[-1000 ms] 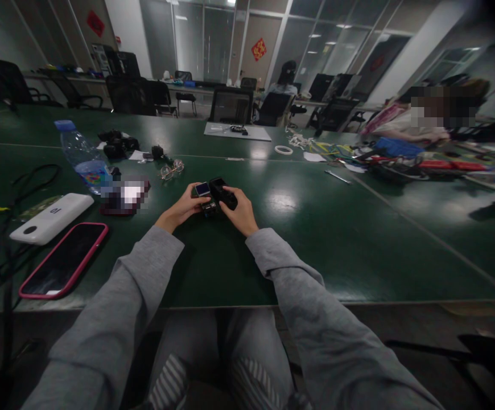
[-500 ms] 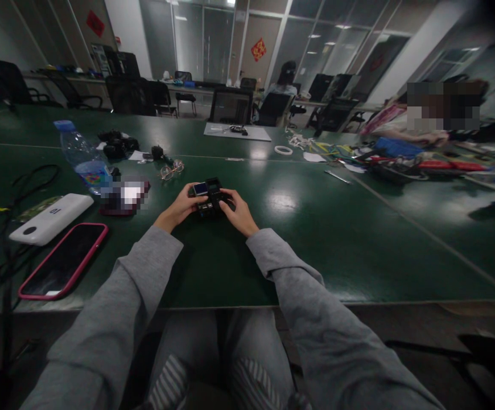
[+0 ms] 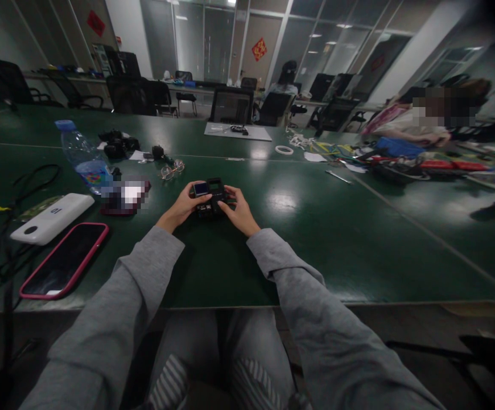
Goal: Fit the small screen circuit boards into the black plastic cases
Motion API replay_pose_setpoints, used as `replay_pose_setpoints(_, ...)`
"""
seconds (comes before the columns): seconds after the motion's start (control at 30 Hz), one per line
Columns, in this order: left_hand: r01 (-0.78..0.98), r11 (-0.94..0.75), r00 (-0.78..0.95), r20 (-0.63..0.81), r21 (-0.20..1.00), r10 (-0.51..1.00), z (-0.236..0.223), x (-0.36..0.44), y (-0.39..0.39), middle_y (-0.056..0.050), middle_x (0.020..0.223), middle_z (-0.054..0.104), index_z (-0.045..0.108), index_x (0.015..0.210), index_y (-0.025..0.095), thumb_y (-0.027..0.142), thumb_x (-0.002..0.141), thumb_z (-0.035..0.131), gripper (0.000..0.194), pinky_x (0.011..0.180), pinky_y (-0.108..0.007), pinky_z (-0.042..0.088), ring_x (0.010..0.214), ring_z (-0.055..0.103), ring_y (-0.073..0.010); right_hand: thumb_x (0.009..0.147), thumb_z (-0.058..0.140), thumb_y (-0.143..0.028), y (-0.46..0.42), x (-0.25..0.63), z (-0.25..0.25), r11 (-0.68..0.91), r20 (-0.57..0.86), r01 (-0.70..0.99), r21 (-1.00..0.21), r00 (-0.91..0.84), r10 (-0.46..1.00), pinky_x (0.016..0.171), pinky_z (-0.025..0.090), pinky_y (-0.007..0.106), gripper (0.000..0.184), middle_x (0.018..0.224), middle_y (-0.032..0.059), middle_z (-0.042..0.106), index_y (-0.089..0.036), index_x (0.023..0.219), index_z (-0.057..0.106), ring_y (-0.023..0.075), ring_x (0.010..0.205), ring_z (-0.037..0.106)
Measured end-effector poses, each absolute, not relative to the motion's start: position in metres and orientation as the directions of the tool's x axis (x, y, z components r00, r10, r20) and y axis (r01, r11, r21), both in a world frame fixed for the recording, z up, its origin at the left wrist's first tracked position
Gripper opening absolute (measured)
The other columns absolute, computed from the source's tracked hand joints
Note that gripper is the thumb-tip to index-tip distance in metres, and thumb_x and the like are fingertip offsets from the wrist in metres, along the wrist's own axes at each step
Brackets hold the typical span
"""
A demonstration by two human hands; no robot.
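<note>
Both my hands are together over the green table. In my left hand (image 3: 183, 206) is a small black electronic device with a little screen (image 3: 201, 189); the thumb lies across it just below the screen. My right hand (image 3: 239, 208) is closed on a black case piece with a rectangular window (image 3: 215, 185), its thumb pressing on the front. The case piece sits right beside the device. Whether the two are joined I cannot tell. Small light-coloured parts show on the device's lower section (image 3: 205, 208). Fingers hide the outer sides of both pieces.
On the left are a red-cased phone (image 3: 66, 261), a white power bank (image 3: 53, 218), a plastic bottle (image 3: 86, 162), black cables and a blurred-screen phone (image 3: 126, 197). Glasses (image 3: 173, 169) lie beyond my hands. A tweezer-like tool (image 3: 338, 177) and cable clutter (image 3: 422, 162) are right, near another person.
The windowed case piece has turned slightly and now stands straighter beside the screen. My left thumb has slid a little to the right. The table items stay put.
</note>
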State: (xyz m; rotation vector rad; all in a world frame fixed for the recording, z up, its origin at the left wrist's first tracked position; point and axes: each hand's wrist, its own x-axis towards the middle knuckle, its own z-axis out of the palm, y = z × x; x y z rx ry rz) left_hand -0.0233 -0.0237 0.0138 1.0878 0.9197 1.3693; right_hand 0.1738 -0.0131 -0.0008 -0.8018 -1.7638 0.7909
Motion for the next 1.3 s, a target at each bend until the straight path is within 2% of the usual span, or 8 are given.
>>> replay_pose_setpoints(0.17,-0.227,-0.136,-0.011,0.137,0.964,0.990,0.012,-0.022,-0.023,-0.008,0.111,0.063,0.057,0.117,0.020,0.021,0.057,0.086,0.066,0.095,-0.041,0.049,0.106,0.061,-0.0235,0.081,0.067,-0.053,-0.009,0.174,-0.006,0.524,0.457,0.146,-0.839,-0.335,0.824,0.101,0.047,0.049,0.065,0.131,0.0124,0.052,-0.023,0.135,0.046,0.0266,0.118,0.054)
replay_pose_setpoints(0.3,-0.195,-0.158,-0.017,0.157,0.968,0.987,0.011,-0.021,-0.023,-0.009,0.113,0.063,0.058,0.116,0.019,0.022,0.057,0.086,0.065,0.096,-0.041,0.048,0.108,0.060,-0.0246,0.082,0.066,-0.054,-0.007,0.173,-0.010,0.480,0.419,0.058,-0.875,-0.406,0.812,0.108,0.042,0.050,0.073,0.128,0.0114,0.055,-0.023,0.142,0.038,0.0258,0.120,0.054)
replay_pose_setpoints(0.43,-0.217,-0.155,-0.004,0.158,0.964,0.987,0.012,-0.021,-0.023,-0.008,0.110,0.064,0.058,0.116,0.020,0.025,0.061,0.085,0.060,0.093,-0.040,0.050,0.105,0.061,-0.0231,0.082,0.067,-0.052,-0.005,0.174,-0.011,0.415,0.362,0.018,-0.910,-0.453,0.814,0.104,0.046,0.051,0.077,0.121,0.0100,0.058,-0.025,0.145,0.033,0.0258,0.115,0.058)
replay_pose_setpoints(0.7,-0.254,-0.142,-0.036,0.137,0.957,0.990,0.016,-0.021,-0.026,-0.007,0.109,0.063,0.057,0.115,0.022,0.028,0.063,0.084,0.058,0.091,-0.040,0.052,0.102,0.062,-0.0224,0.081,0.069,-0.050,-0.005,0.174,-0.007,0.364,0.323,-0.010,-0.931,-0.481,0.815,0.102,0.049,0.051,0.077,0.122,0.0099,0.059,-0.026,0.144,0.033,0.0255,0.113,0.059)
replay_pose_setpoints(1.07,-0.286,-0.094,-0.034,0.088,0.954,0.996,0.021,-0.020,-0.028,-0.007,0.110,0.064,0.058,0.113,0.021,0.026,0.060,0.086,0.061,0.090,-0.040,0.052,0.101,0.063,-0.0224,0.080,0.070,-0.049,-0.011,0.176,0.000,0.418,0.358,0.035,-0.908,-0.455,0.816,0.099,0.050,0.049,0.075,0.130,0.0092,0.055,-0.029,0.144,0.035,0.0257,0.118,0.055)
replay_pose_setpoints(1.3,-0.283,-0.111,-0.073,0.094,0.953,0.993,0.020,-0.019,-0.028,-0.006,0.108,0.064,0.058,0.114,0.022,0.027,0.060,0.086,0.061,0.088,-0.041,0.053,0.100,0.063,-0.0223,0.080,0.071,-0.048,-0.013,0.176,0.002,0.431,0.372,0.030,-0.902,-0.456,0.809,0.100,0.049,0.049,0.075,0.125,0.0087,0.057,-0.029,0.143,0.035,0.0240,0.112,0.057)
